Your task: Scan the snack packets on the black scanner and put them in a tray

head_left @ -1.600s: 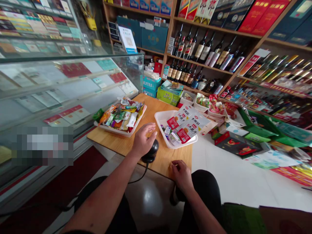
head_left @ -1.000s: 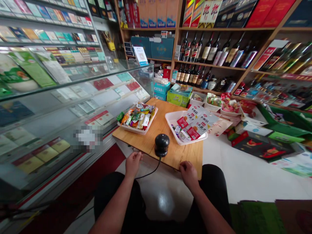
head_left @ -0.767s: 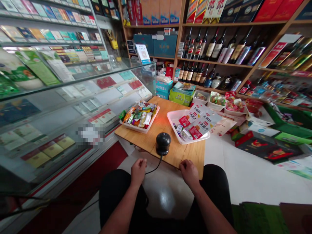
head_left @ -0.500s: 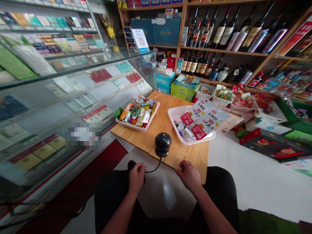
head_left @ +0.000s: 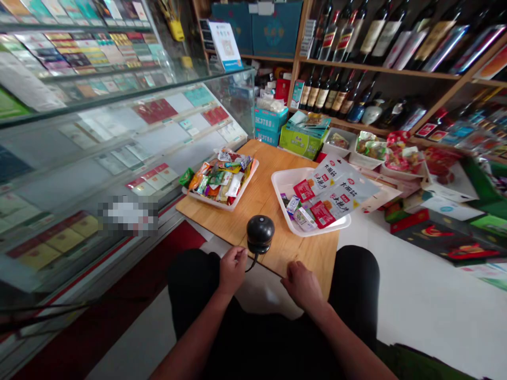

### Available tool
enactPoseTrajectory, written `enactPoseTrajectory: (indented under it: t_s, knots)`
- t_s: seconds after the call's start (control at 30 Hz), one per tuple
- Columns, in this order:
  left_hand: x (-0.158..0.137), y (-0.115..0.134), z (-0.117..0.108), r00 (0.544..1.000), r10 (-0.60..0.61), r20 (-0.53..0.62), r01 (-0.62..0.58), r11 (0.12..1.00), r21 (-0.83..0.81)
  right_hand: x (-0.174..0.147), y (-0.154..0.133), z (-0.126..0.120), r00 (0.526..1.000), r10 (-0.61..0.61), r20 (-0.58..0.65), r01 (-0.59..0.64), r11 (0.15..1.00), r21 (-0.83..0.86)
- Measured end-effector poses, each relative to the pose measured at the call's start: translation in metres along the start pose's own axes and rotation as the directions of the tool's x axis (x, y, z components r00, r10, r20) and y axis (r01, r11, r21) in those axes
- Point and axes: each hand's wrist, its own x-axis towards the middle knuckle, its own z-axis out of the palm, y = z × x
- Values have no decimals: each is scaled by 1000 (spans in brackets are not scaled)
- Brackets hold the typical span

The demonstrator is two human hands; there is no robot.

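A black, round-topped device point(head_left: 260, 232) with a cable stands near the front edge of the wooden table point(head_left: 263, 174). Just left of its base, my left hand point(head_left: 233, 269) is closed at the table edge, fingers curled, close to the cable; I see nothing in it. My right hand point(head_left: 304, 285) lies on the front right of the table, also curled closed, with no object showing. A white tray of small wrapped snacks point(head_left: 222, 179) sits at the left. At the right, a white plastic tray point(head_left: 283, 211) holds two large grey-and-red snack packets point(head_left: 332, 192) and several small packets.
A glass display counter point(head_left: 158, 100) with flat boxes runs along the left. Behind the table stand teal and green cartons point(head_left: 303, 142) and shelves of bottles point(head_left: 328, 97). Boxes and trays of goods point(head_left: 435, 237) crowd the right. My knees are beside the table.
My left hand has risen to the table edge beside the black device. My right hand stays curled at the edge, slightly shifted. The view has tilted down, and my left knee has moved inward.
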Motion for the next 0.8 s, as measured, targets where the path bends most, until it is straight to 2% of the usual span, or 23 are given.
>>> enactPoseTrajectory:
  t_s: [0.17,0.33,0.5,0.63,0.8]
  knots:
    - [-24,2,0,996,-71,-59,68,996,-56,-1,0,1,999,-36,-2,36,998,-60]
    - [-35,4,-2,996,-87,-9,86,994,-73,1,-2,0,999,-39,-1,39,997,-61]
    - [-11,1,0,997,-71,-31,68,995,-69,4,-2,-2,1000,-6,29,6,1000,-12]
    - [11,-11,3,997,-71,-31,68,993,-94,6,-2,-2,994,27,102,-30,999,25]
    - [31,-18,3,988,-139,-71,131,986,-106,4,-2,-4,988,17,154,-30,996,84]
